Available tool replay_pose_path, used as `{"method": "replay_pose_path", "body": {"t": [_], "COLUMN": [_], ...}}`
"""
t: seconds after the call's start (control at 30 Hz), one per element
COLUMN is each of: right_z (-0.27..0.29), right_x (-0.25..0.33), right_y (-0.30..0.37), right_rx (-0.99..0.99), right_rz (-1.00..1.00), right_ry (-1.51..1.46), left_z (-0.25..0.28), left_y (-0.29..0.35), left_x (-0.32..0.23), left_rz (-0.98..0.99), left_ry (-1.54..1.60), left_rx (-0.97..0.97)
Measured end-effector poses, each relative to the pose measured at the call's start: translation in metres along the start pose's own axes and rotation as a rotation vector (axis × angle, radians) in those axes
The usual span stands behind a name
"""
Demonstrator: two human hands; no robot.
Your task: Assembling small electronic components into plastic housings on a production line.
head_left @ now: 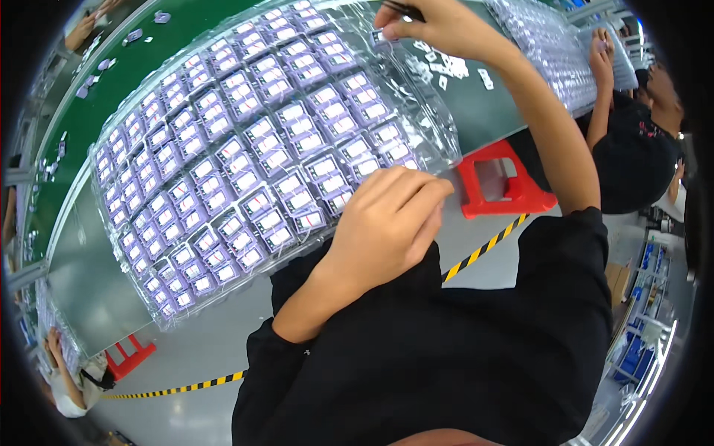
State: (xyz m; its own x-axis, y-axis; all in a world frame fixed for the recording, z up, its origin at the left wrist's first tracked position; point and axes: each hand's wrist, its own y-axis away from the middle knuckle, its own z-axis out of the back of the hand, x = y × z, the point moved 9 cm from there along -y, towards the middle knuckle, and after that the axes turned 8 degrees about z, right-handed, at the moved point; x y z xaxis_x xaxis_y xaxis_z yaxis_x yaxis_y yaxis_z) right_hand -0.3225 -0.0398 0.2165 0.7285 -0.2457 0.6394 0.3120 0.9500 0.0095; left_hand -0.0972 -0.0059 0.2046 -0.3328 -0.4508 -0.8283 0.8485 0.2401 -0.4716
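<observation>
My left hand point(387, 223) is closed, its fingers curled together over the near right edge of a clear plastic tray point(446, 141). Whatever those fingers hold, if anything, is hidden. Filling the tray's pockets are rows of small purple devices point(294, 115) with white rectangular faces, several with thin white wires. My right hand point(435, 28) reaches beyond the tray's far right corner, gripping a thin dark tool point(404, 9) whose tips I cannot make out. A small purple device point(381, 37) lies by its thumb and fingertips, touching or very close.
Small white pieces point(446, 67) lie scattered right of the tray. A green conveyor belt point(111, 37) carrying loose purple devices runs along the far side. Bubble-textured clear trays point(550, 52) are stacked at right. A red stool point(506, 182) stands beside the table; co-workers sit on both sides.
</observation>
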Motion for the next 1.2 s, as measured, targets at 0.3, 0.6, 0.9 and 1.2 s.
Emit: {"method": "replay_pose_path", "body": {"t": [0.3,0.6,0.9,1.2], "right_z": [-0.036,-0.052,-0.053,-0.060], "right_x": [0.030,0.020,0.024,0.048], "right_y": [0.112,0.128,0.119,0.106], "right_rx": [0.021,-0.066,0.024,0.263], "right_rz": [-0.025,0.067,0.275,0.399], "right_ry": [-0.055,-0.174,0.017,0.270], "left_z": [-0.003,-0.025,-0.025,-0.025], "left_y": [0.007,0.003,0.000,-0.001], "left_x": [-0.006,0.002,0.006,0.008], "left_rz": [-0.071,-0.147,-0.109,-0.084], "left_ry": [-0.462,-0.626,-0.660,-0.642], "left_rx": [0.047,0.126,0.128,0.154]}}
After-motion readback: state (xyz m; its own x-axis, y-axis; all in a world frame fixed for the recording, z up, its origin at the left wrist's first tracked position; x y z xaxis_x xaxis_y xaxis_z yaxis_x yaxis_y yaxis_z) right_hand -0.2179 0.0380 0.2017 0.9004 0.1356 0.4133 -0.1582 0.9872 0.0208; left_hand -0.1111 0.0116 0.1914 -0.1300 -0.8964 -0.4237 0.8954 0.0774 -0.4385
